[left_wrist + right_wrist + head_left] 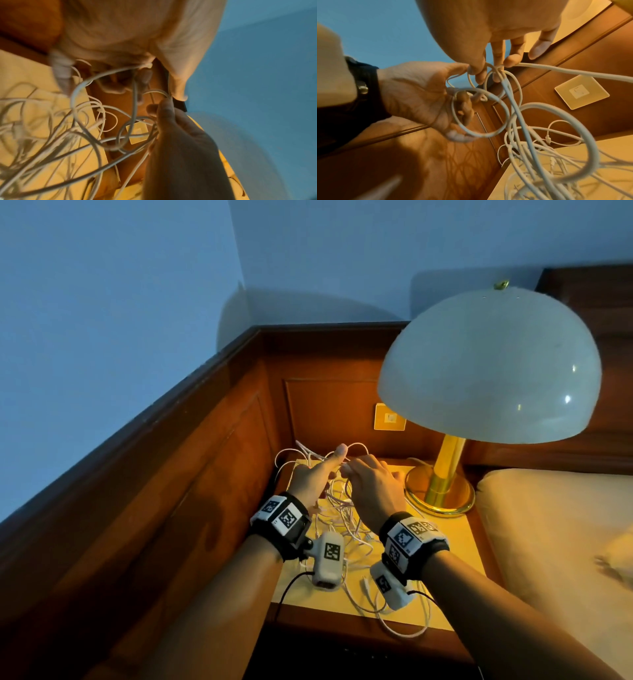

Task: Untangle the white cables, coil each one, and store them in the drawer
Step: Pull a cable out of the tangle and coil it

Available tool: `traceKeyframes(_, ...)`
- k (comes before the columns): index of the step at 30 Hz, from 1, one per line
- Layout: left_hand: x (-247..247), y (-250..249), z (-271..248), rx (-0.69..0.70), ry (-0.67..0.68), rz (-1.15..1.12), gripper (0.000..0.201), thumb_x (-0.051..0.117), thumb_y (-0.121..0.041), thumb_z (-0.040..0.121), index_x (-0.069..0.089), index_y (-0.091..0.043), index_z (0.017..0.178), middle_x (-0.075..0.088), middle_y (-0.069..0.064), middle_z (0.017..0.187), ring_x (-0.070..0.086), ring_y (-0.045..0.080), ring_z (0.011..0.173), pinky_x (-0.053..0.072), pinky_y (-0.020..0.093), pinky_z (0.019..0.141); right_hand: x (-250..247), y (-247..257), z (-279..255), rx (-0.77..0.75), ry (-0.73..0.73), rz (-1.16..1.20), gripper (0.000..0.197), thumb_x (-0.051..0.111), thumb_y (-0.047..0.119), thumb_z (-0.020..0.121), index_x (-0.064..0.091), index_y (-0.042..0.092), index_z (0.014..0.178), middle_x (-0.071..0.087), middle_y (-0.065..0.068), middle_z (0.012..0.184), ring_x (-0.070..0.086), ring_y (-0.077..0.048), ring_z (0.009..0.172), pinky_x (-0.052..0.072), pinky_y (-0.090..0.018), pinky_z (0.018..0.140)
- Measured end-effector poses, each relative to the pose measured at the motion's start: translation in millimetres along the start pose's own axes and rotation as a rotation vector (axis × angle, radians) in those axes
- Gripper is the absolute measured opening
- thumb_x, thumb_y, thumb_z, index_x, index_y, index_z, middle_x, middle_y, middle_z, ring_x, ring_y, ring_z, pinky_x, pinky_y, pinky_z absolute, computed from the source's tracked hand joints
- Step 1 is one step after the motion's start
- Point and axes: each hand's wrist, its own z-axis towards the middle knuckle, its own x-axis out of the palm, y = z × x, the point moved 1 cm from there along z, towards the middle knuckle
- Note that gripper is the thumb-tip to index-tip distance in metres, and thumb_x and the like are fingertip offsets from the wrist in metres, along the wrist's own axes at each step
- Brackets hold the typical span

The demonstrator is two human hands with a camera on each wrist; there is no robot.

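A tangle of white cables [342,518] lies on the yellow-lit nightstand top [459,546], with some strands hanging over its front edge. Both hands are raised over the back of the pile, close together. My left hand [334,470] has its thumb up and its fingers curled through a loop of white cable [481,112]. My right hand [347,470] pinches a knotted strand between thumb and fingers [510,62], and several strands [530,135] hang from that point down to the pile. In the left wrist view the cables [77,135] are blurred. No drawer shows clearly.
A lamp with a big white dome shade [489,364] and a brass base [442,491] stands at the right of the nightstand. A switch plate [388,417] sits on the wood panel behind. Wood panelling [171,474] closes the left side, and a bed [548,525] lies to the right.
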Motion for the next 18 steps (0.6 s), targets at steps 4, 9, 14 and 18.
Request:
traceKeyframes(4, 3.3, -0.4, -0.4, 0.199, -0.006, -0.187, 0.029, 0.073, -0.028, 0.091, 0.070, 0.000, 0.084, 0.055, -0.006, 0.051, 0.051, 0.006, 0.044, 0.044, 0.025, 0.056, 6.5, -0.2, -8.5, 0.008, 0.074, -0.002, 0.026, 0.045, 0.044, 0.101, 0.064, 0.030, 0.112, 0.060, 0.007, 0.124, 0.051, -0.019, 0.111, 0.032, -0.039, 0.086)
traceKeyframes(9, -4.0, -15.0, -11.4, 0.379, 0.021, -0.136, 0.030, 0.054, -0.029, 0.103, 0.061, -0.008, 0.082, 0.062, 0.000, 0.074, 0.051, 0.013, 0.057, 0.047, 0.028, 0.060, 17.2, -10.1, -17.8, 0.131, 0.148, -0.074, 0.039, 0.046, 0.061, 0.095, 0.056, 0.038, 0.124, 0.053, 0.006, 0.136, 0.041, -0.022, 0.121, 0.031, -0.043, 0.093)
traceKeyframes(14, -41.7, -28.2, -20.7, 0.709, -0.081, -0.080, 0.031, 0.045, -0.033, 0.106, 0.054, -0.019, 0.081, 0.057, -0.006, 0.078, 0.053, 0.015, 0.067, 0.047, 0.025, 0.064, 19.2, -28.8, -20.9, 0.132, 0.276, -0.104, 0.057, 0.040, 0.081, 0.084, 0.050, 0.047, 0.129, 0.036, 0.005, 0.153, 0.028, -0.027, 0.137, 0.022, -0.054, 0.107)
traceKeyframes(18, -73.1, -32.9, -26.3, 0.731, -0.191, -0.298, 0.032, 0.045, -0.040, 0.104, 0.057, -0.027, 0.077, 0.056, -0.005, 0.074, 0.056, 0.014, 0.067, 0.051, 0.034, 0.070, 16.3, -37.8, -17.2, 0.104, 0.282, -0.065, 0.050, 0.046, 0.076, 0.085, 0.053, 0.048, 0.126, 0.032, 0.006, 0.156, 0.025, -0.027, 0.139, 0.022, -0.052, 0.108)
